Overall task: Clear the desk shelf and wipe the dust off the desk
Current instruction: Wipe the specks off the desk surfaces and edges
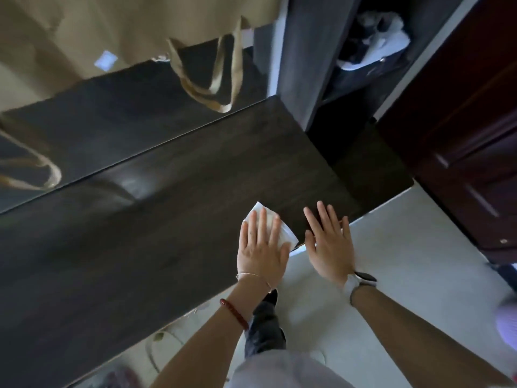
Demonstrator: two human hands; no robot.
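Observation:
A dark wooden desk (167, 208) fills the middle of the view. My left hand (261, 247) lies flat with fingers spread on a white wipe (288, 236), pressing it onto the desk near its front right edge. My right hand (328, 245) is flat and open just right of it, fingers over the desk edge, holding nothing. Behind the desk top runs a darker raised shelf surface (112, 119).
A beige tote bag (134, 32) sits on the shelf at the back, its handles (207, 88) hanging forward. A grey upright panel (305, 60) and cubby with clothes stand at the back right. A dark red door (470, 141) is at right. Pale floor lies below.

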